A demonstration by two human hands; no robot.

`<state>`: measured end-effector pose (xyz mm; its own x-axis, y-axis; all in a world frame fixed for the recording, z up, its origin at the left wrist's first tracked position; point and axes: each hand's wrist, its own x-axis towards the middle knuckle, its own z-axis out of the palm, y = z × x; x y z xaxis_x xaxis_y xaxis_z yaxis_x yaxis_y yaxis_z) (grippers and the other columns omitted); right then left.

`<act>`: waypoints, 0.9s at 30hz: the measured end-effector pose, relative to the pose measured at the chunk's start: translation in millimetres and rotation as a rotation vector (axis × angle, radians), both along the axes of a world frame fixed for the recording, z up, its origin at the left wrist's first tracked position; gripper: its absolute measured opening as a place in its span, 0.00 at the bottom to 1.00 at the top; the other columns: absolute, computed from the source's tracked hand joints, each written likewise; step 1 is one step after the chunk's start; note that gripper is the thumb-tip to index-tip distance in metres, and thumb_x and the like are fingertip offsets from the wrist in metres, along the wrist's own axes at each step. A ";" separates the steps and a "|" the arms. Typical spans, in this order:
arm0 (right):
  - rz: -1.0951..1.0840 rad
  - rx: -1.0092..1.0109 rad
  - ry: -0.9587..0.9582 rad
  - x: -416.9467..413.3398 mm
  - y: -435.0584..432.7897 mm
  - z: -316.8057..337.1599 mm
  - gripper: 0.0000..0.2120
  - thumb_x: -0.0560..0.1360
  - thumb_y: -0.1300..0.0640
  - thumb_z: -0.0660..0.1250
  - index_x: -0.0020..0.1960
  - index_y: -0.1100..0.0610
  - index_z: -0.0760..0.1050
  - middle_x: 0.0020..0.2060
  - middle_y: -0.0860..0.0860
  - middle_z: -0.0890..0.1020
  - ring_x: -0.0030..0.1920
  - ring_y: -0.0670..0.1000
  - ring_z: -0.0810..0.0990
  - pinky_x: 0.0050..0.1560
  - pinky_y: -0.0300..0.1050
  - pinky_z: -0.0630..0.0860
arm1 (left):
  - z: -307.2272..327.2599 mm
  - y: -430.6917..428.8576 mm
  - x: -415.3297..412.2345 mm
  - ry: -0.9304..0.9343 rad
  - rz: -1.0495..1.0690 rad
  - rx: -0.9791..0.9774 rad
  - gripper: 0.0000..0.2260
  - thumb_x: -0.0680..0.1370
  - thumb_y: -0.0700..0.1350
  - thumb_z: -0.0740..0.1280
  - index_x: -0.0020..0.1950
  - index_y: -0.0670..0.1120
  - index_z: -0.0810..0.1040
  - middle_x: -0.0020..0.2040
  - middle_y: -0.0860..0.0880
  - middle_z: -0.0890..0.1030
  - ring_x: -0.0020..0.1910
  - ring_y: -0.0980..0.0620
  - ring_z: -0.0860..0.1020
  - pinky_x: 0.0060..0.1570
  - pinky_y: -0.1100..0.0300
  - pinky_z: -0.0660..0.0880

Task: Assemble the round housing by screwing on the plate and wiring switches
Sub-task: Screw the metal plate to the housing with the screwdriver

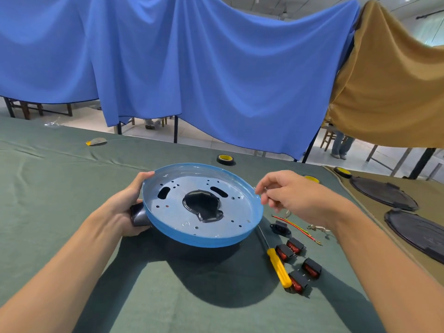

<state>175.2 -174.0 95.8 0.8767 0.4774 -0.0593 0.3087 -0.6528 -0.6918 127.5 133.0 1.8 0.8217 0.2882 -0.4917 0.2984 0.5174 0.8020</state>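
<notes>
The round housing (165, 212), a shallow dish wrapped in blue film with a perforated metal plate inside and a black opening at its middle, is held tilted above the table. My left hand (127, 207) grips its left rim and black side spout. My right hand (286, 193) hovers just off the right rim, fingers curled, pinching what looks like a small screw. Several black-and-red rocker switches (298, 265) lie to the right beside a yellow-handled screwdriver (278, 266). A black socket (280, 228) and red and yellow-green wires (296, 228) lie under my right wrist.
Green cloth (60, 188) covers the table. Tape rolls sit at the far edge (225, 159) and back right (342, 171). Two black round covers (384, 193) rest on a tan cloth at the right. A crumpled scrap (96, 141) lies far left.
</notes>
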 end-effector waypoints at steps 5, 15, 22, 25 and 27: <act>0.132 0.266 -0.009 8.5 49.1 -4.8 0.10 0.79 0.70 0.57 0.50 0.62 0.77 0.44 0.56 0.85 0.41 0.50 0.86 0.44 0.41 0.82 | 0.0 3.7 2.4 -0.027 -0.156 0.019 0.19 0.65 0.58 0.76 0.33 0.44 0.75 0.30 0.47 0.77 0.22 0.47 0.74 0.23 0.61 0.75; 0.193 0.217 -0.196 27.7 124.7 -16.8 0.03 0.80 0.61 0.63 0.47 0.58 0.73 0.40 0.53 0.86 0.39 0.48 0.85 0.44 0.45 0.83 | -14.5 3.6 4.0 -0.103 -0.394 0.124 0.35 0.67 0.62 0.75 0.60 0.35 0.81 0.61 0.36 0.81 0.58 0.35 0.80 0.59 0.45 0.76; 0.254 0.070 -0.312 30.4 129.9 -27.4 0.03 0.76 0.63 0.68 0.44 0.60 0.77 0.34 0.53 0.84 0.35 0.52 0.83 0.39 0.47 0.83 | -13.4 6.8 2.9 -0.101 -0.480 0.142 0.47 0.62 0.64 0.77 0.69 0.33 0.73 0.67 0.33 0.76 0.63 0.36 0.76 0.68 0.43 0.71; 0.302 0.045 -0.324 30.4 133.0 -30.0 0.04 0.76 0.65 0.66 0.45 0.59 0.78 0.36 0.54 0.84 0.37 0.51 0.83 0.41 0.46 0.83 | -13.5 7.9 2.3 -0.099 -0.494 0.146 0.44 0.67 0.65 0.75 0.69 0.33 0.73 0.68 0.33 0.75 0.66 0.35 0.74 0.65 0.44 0.73; 0.326 0.006 -0.348 31.0 136.4 -31.4 0.04 0.77 0.64 0.66 0.46 0.58 0.78 0.36 0.52 0.84 0.38 0.49 0.83 0.43 0.46 0.83 | -14.1 9.0 1.8 -0.102 -0.492 0.127 0.42 0.70 0.66 0.71 0.69 0.33 0.73 0.67 0.33 0.76 0.63 0.36 0.76 0.61 0.46 0.76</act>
<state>206.2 -37.6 64.5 0.6486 0.7302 0.2150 0.7107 -0.4798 -0.5144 129.3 142.0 -12.3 0.9170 -0.0923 -0.3880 0.3988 0.2318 0.8873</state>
